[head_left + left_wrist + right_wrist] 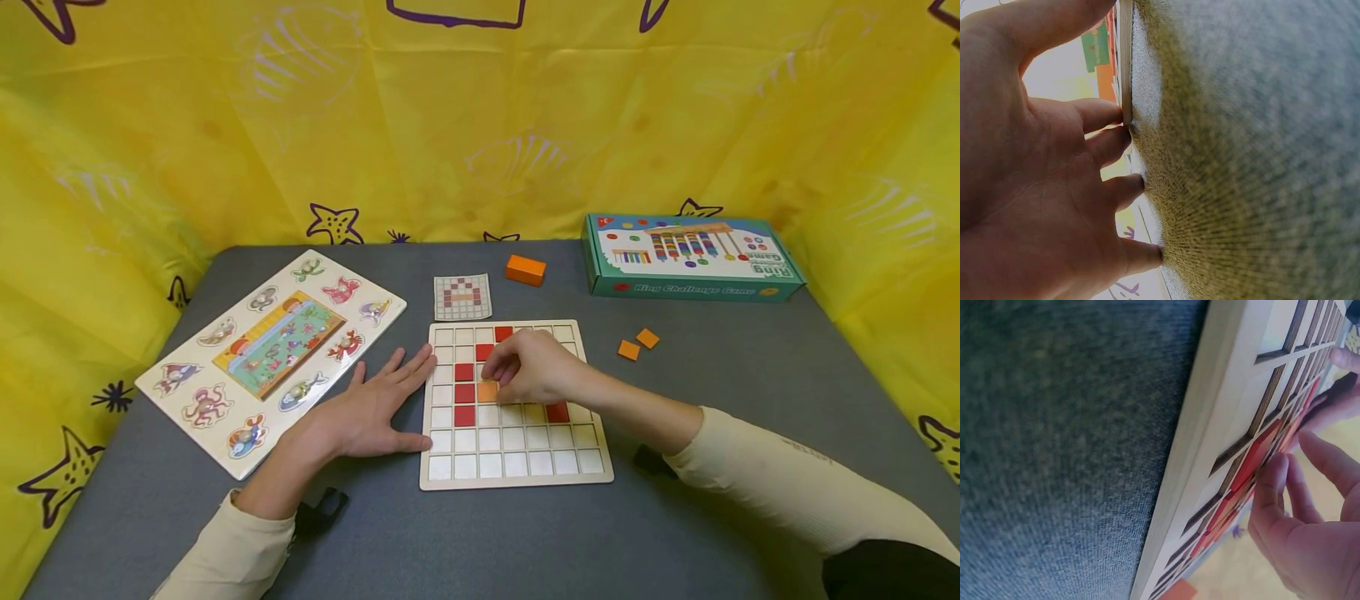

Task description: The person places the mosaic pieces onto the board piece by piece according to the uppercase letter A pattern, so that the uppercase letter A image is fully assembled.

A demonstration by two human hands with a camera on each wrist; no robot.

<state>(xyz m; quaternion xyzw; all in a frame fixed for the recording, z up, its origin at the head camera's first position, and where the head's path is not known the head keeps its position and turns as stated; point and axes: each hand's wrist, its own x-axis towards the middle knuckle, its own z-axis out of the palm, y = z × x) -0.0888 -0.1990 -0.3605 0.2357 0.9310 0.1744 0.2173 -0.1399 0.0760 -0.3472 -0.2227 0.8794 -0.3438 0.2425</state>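
Observation:
In the head view a wooden grid board [517,482] lies on the table with red tiles [464,415] and an orange tile [487,392] in its cells. My right hand [536,367] is over the board's middle, fingers curled, thumb and fingertips at the orange tile's edges. The right wrist view has this hand [1310,519] close over the row of red tiles [1254,456]. Flat on the table, my left hand [371,412] spreads its fingers, fingertips and thumb at the board's left edge. The left wrist view looks at its palm [1041,169] beside the board's edge [1125,62].
Behind the board lie a pattern card [462,298] and an orange block [525,270]. Two loose orange tiles [629,350] are to its right. A ring game box [693,257] stands at the back right, and a sea-animal picture board [270,367] lies at left.

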